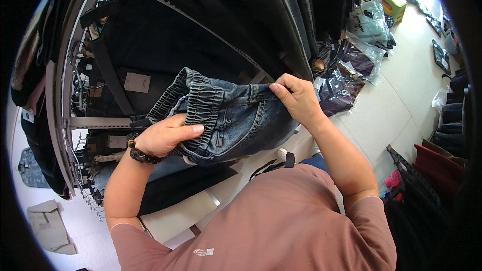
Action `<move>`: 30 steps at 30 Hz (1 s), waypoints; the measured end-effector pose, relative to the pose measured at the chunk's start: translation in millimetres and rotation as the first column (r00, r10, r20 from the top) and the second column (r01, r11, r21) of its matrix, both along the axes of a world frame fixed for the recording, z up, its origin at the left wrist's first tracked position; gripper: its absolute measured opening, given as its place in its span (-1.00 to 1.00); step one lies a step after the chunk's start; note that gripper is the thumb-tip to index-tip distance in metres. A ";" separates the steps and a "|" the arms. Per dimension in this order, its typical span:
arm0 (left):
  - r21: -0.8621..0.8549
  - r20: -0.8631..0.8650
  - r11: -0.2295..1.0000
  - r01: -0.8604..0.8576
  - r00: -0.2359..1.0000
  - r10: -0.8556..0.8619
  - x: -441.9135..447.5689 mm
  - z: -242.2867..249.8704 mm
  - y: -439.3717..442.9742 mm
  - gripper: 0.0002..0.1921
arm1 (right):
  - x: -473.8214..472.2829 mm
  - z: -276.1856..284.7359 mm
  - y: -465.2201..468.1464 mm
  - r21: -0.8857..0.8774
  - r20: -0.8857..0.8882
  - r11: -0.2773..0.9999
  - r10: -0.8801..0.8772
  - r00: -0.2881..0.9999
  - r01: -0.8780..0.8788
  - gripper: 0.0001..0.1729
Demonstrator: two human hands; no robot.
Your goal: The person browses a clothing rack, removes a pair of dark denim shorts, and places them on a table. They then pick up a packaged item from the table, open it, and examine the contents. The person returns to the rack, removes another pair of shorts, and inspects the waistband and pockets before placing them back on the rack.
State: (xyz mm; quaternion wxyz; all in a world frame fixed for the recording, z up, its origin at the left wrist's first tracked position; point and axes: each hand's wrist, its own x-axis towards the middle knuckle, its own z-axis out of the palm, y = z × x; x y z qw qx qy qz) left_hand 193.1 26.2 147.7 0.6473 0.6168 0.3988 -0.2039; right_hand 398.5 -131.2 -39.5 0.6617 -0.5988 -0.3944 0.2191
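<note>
A pair of dark blue denim trousers [241,120] is stretched between my two hands in front of my body. My left hand [165,135] grips the gathered elastic waistband [205,105], thumb on the outer side and fingers hidden inside the opening. At the other end, my right hand [295,99] pinches the upper edge of the denim between thumb and fingers. Embroidery and a small tag show on the side facing me. The lower part of the garment is folded or hangs out of sight.
A metal clothes rack [71,82] with dark garments [226,15] stands close ahead and to the left. Plastic-wrapped clothes [342,82] lie on the tiled floor [391,109] at right, near a green and yellow stool [391,2]. More garments [437,165] hang at far right.
</note>
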 end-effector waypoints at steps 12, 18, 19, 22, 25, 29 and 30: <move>0.525 0.338 0.818 0.236 0.824 -0.455 64.6 0.1 -23.9 -0.60 | 32.2 32.2 -33.6 0.059 0.023 0.998 0.031 0.999 -0.032 -0.78; 0.878 0.159 0.323 0.352 0.422 -0.893 106.0 11.9 -32.7 -0.74 | 58.2 79.1 -63.3 -0.003 0.129 0.951 0.307 0.943 -0.309 -0.44; 0.867 0.052 0.256 0.429 0.431 -0.901 111.7 14.0 -33.3 -0.77 | 59.2 88.8 -61.5 0.060 0.237 0.958 0.258 0.937 -0.280 -0.35; 0.704 0.014 0.340 0.624 0.466 -0.885 134.9 19.2 -29.1 -0.73 | 56.6 114.6 -44.1 0.010 0.446 0.932 0.321 0.836 -0.363 -0.32; 0.583 0.278 0.649 0.489 0.630 -0.725 146.2 18.4 -23.0 -0.66 | 55.0 130.7 -24.6 -0.072 0.280 0.968 0.252 0.926 -0.241 -0.52; 0.725 0.446 0.666 0.177 0.617 -0.649 125.8 6.4 -16.6 -0.69 | 52.2 133.5 -11.2 -0.013 0.382 0.994 0.105 0.918 -0.108 -0.59; 0.750 0.526 0.661 0.006 0.600 -0.602 114.3 2.0 -16.5 -0.70 | 52.5 132.1 -10.0 0.052 0.416 0.995 0.060 0.908 -0.089 -0.64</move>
